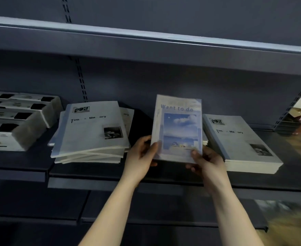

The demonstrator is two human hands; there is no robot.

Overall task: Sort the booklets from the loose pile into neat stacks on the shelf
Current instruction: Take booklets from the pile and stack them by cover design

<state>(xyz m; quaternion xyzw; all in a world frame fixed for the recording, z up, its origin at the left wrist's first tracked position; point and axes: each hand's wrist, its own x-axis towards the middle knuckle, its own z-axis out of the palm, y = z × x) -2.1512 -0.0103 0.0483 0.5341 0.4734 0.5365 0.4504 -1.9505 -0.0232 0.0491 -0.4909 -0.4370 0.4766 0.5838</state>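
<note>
I hold a blue "Want to do" booklet (179, 121) upright above the dark shelf (96, 171), its sky-picture cover facing me. My left hand (142, 155) grips its lower left edge and my right hand (206, 161) pinches its lower right corner, thumb on the cover. To the left lies a loose, fanned pile of white "Time & Memory" booklets (91, 132). To the right sits a squared stack of the same white booklets (242, 144), partly behind the held one.
Several white boxes with black patches (16, 118) are stacked at the far left of the shelf. An upper shelf (146, 48) overhangs the work area. A lower shelf edge (110, 219) runs below my forearms. Cardboard and red items (300, 118) lie beyond the right upright.
</note>
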